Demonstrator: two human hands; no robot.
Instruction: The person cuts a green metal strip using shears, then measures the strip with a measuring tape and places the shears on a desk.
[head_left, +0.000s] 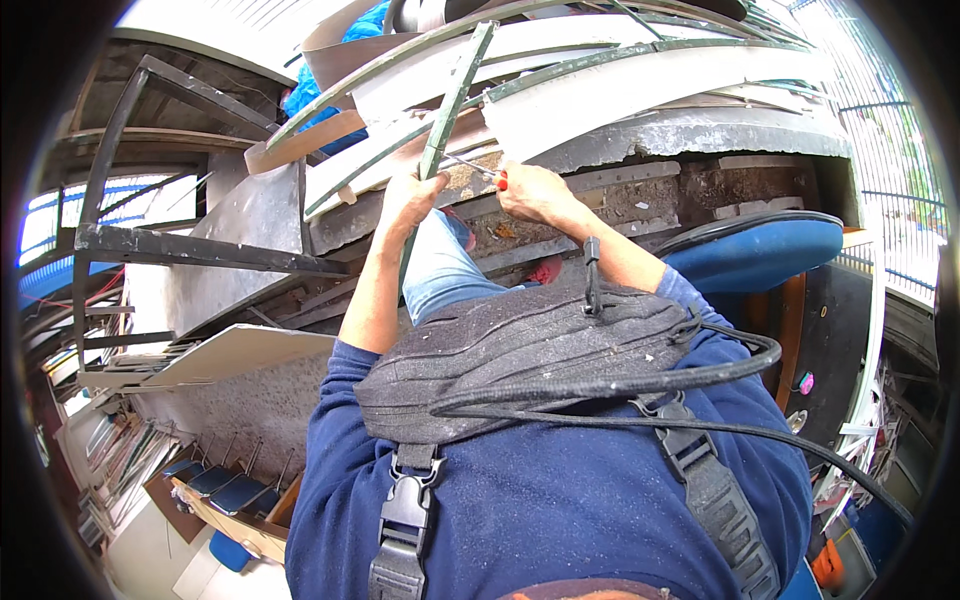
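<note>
My left hand (404, 203) is closed around the lower part of a long, narrow strip with worn green paint (459, 88), which stands tilted in front of me. In my right hand (540, 194) is a screwdriver with a red handle (501, 182). Its thin metal shaft points left, and the tip reaches the strip just above my left hand. I cannot tell whether the tip sits in a screw or a gap. Below the hands show my jeans-covered leg (440, 265) and part of a red shoe (545, 270).
Long white boards (640, 90) and green-edged strips lie piled ahead, over a worn grey ledge (720, 135). A black metal frame (210, 250) stands at left. A round blue seat (760, 252) is close on the right. A black cable (640, 383) crosses my chest bag (520, 350).
</note>
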